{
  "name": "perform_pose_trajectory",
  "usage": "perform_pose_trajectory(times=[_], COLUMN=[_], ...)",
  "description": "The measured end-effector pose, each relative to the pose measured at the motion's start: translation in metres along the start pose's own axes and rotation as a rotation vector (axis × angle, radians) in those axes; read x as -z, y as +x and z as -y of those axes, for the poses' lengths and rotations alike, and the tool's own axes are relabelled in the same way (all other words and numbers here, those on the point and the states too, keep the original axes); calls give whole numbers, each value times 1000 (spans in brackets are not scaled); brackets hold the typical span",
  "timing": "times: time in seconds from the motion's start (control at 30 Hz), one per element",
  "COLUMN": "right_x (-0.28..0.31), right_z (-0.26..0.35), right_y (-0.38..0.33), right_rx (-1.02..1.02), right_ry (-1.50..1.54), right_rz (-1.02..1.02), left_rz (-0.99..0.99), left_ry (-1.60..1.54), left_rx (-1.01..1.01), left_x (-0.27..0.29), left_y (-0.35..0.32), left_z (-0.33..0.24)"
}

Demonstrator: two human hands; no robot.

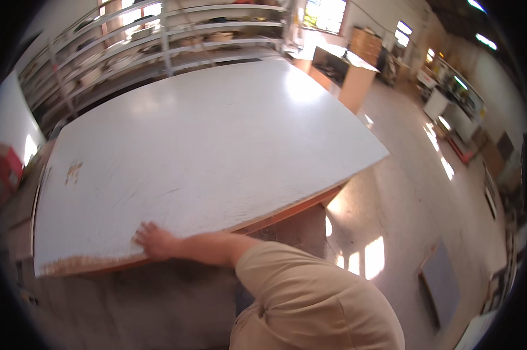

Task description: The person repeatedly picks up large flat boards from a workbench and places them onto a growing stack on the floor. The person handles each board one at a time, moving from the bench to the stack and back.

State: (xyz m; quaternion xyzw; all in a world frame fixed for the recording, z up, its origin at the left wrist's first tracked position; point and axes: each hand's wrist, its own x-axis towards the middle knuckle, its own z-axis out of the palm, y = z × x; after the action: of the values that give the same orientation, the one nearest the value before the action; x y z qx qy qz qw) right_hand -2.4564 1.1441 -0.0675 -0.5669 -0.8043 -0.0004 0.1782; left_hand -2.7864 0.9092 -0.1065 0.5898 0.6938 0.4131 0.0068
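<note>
My right hand [153, 241] lies palm down near the front edge of a large white panel [216, 140], its fingers stretched and a little apart. From the lower right, my bare forearm and beige sleeve [292, 274] reach leftward across the panel's near edge. The panel lies flat and has a worn brown strip [88, 263] along the front left, scuff marks and a chipped brown patch [73, 172]. Below its right front edge shows a reddish-brown rail [286, 214]. My left hand is out of view.
Metal shelving [167, 41] with stacked pieces runs behind the panel. An orange-brown cabinet [356, 84] stands beyond its far right corner. A red object [8, 166] is at the far left. On the right, a grey board [441, 286] is near the sunlit concrete floor [403, 198].
</note>
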Motion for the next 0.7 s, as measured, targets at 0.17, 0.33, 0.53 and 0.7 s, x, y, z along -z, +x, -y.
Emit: perform_pose_trajectory(times=[0.17,0.33,0.53,0.7], right_x=[22,49,102,110], right_z=[93,127,-38,-120], right_y=[-47,-45,-24,-65], right_rx=[21,417,34,-90], right_ry=[738,543,213,155], right_rz=[-130,-665,-217,-98], left_rz=[737,1124,1104,732], left_ry=[-851,-1468,-1577,-1133], left_rx=[314,979,1112,1120], left_x=[-61,-91,-92,-97], left_y=[22,50,91,101], left_z=[-166,-238,-195,-188])
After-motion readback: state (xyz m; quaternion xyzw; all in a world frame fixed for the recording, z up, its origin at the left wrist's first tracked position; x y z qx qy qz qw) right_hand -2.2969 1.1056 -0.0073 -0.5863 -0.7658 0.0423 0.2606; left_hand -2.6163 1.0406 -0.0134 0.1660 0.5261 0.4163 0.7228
